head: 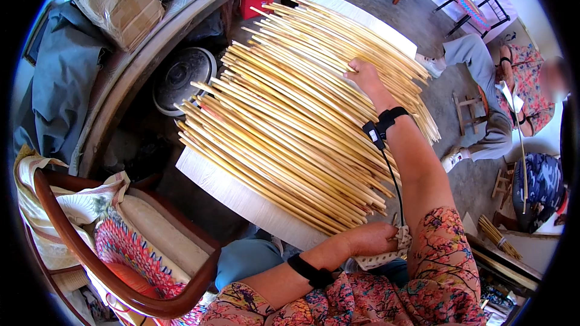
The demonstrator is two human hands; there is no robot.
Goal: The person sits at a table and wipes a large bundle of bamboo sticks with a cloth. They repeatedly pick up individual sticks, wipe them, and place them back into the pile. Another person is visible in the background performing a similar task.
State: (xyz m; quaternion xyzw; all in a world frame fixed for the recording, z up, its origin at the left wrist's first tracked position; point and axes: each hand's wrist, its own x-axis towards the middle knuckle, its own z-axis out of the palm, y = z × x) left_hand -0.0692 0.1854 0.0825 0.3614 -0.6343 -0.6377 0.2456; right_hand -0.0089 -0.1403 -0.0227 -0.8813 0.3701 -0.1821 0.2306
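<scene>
Many thin, pale wooden sticks (290, 131) lie side by side in a wide layer across a white board (244, 199). My right hand (364, 74) reaches over the middle of the layer, its fingers curled down at the sticks. Whether it pinches one of them is not clear. Near my lap, my left hand (380, 238) is against a white perforated item (383, 257), and its fingertips are hidden. A black strap with a small device (375, 135) is on my right forearm, and its cable runs down towards my left hand.
A wooden armchair (199, 280) stands at the left with a patterned cover. Behind the board are a lidded pot (183, 79), a red box (256, 2) and a ledge bearing a cardboard box (115, 7). At right, a seated person (528, 86) holds a thin stick near a small stool (469, 111).
</scene>
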